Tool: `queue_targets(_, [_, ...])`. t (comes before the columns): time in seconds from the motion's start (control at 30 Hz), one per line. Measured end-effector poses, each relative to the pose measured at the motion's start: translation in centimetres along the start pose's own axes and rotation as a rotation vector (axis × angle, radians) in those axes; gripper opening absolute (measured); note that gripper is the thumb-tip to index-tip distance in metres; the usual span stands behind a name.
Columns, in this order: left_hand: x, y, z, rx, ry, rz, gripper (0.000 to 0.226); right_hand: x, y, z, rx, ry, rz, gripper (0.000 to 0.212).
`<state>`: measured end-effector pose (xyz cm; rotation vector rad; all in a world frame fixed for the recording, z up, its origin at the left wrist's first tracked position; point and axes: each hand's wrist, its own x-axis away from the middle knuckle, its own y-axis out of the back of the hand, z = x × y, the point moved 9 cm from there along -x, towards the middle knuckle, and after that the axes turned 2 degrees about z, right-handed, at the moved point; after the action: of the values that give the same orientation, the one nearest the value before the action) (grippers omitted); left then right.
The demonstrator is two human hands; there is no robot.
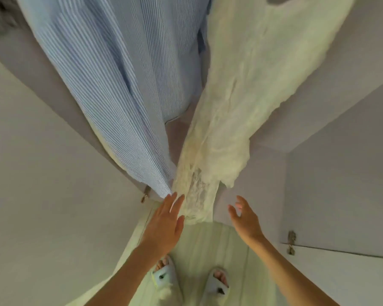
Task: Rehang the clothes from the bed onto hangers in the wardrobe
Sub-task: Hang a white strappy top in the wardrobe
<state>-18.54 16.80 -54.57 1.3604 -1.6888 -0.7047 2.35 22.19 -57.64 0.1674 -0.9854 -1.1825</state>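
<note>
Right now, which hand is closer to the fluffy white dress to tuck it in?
The left hand: its straight fingers reach the cream dress hem, while the right hand hangs apart beside it.

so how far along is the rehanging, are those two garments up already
Looks done: the blue striped shirt and the cream fluffy garment both hang inside the wardrobe; their hangers are out of view. In hand: nothing; the left hand is open, fingertips at the hems, and the right hand is open, apart from them. Left: unknown, as the bed is not visible.
</note>
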Motion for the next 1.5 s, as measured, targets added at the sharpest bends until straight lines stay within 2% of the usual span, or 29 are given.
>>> queue_targets(0.13, [-2.8,-14.2,6.1,-0.009,0.047,0.079,0.053,-7.9,-9.3,-10.0,0.006,-0.099,0.097,0.052])
queue_targets(0.27, [-7.3,-26.1,13.6,-0.089,0.071,0.097,0.056,-15.6,-17.0,-19.0,-0.001,-0.150,0.138,0.047])
queue_targets(0.37, [-10.9,-31.9,19.5,-0.048,0.079,0.043,0.058,-20.9,-21.3,-23.4,0.116,-0.121,0.185,0.039])
queue_targets(0.47, [-15.3,-34.7,24.6,-0.026,0.129,-0.039,0.080,-26.2,-23.4,-25.3,0.084,-0.028,0.046,0.026])
queue_targets(0.57, [-18.5,-37.3,28.7,-0.047,0.250,-0.036,0.107,-29.1,-25.2,-25.5,0.054,0.081,-0.078,0.026])
queue_targets(0.63, [-19.3,-37.8,28.1,-0.232,0.160,-0.139,0.103,-30.2,-25.9,-25.6,0.022,0.112,-0.089,0.022])
queue_targets(0.67, [-19.5,-38.0,27.0,-0.306,0.066,-0.182,0.090,-30.7,-25.9,-25.7,-0.030,0.087,-0.071,0.027])
queue_targets(0.7, [-19.3,-38.2,25.9,-0.342,-0.039,-0.248,0.074,-31.1,-25.8,-26.1,-0.147,0.021,-0.034,0.031])
queue_targets(0.77, [-19.1,-38.5,24.3,-0.326,-0.181,-0.329,0.047,-31.3,-25.5,-26.7,-0.537,-0.138,0.049,0.024])
queue_targets(0.83, [-19.4,-37.9,23.4,-0.202,-0.168,-0.295,0.036,-30.7,-25.8,-26.0,-0.899,-0.268,0.148,0.011])
queue_targets(0.93, [-21.0,-35.7,22.6,0.077,0.000,-0.230,0.008,-30.7,-25.2,-24.1,-1.196,-0.341,0.173,0.005])
queue_targets(0.97, [-21.8,-34.3,22.1,0.211,0.062,-0.258,0.002,-31.0,-24.8,-23.2,-1.246,-0.335,0.169,0.005])
queue_targets(1.03, [-23.9,-31.0,20.8,0.445,0.136,-0.387,0.008,-32.2,-23.4,-20.8,-1.304,-0.272,0.153,0.009])
queue_targets(1.13, [-26.7,-25.9,17.3,0.637,0.061,-0.602,0.011,-34.0,-19.1,-16.0,-1.446,-0.046,0.132,0.013])
queue_targets(1.2, [-27.3,-23.8,15.6,0.649,-0.022,-0.694,0.009,-34.1,-16.0,-13.7,-1.503,0.132,0.094,0.008])
queue_targets(1.27, [-27.3,-23.6,14.4,0.520,-0.129,-0.690,0.028,-33.5,-14.8,-13.1,-1.425,0.249,0.066,0.012])
queue_targets(1.3, [-27.5,-24.9,14.1,0.407,-0.177,-0.616,0.042,-33.3,-15.0,-13.6,-1.285,0.276,0.042,0.013])
queue_targets(1.37, [-27.7,-30.2,14.9,0.096,-0.188,-0.341,0.059,-33.7,-16.9,-16.3,-0.769,0.302,-0.083,0.014])
queue_targets(1.4, [-27.4,-33.6,16.1,-0.069,-0.162,-0.175,0.062,-34.0,-18.3,-18.1,-0.441,0.311,-0.137,0.027])
queue_targets(1.43, [-26.7,-36.8,17.4,-0.205,-0.139,-0.013,0.063,-34.3,-20.2,-19.8,-0.161,0.330,-0.150,0.042])
queue_targets(1.5, [-25.1,-41.2,18.9,-0.342,-0.156,0.175,0.073,-33.5,-23.4,-21.2,0.267,0.495,-0.149,0.046])
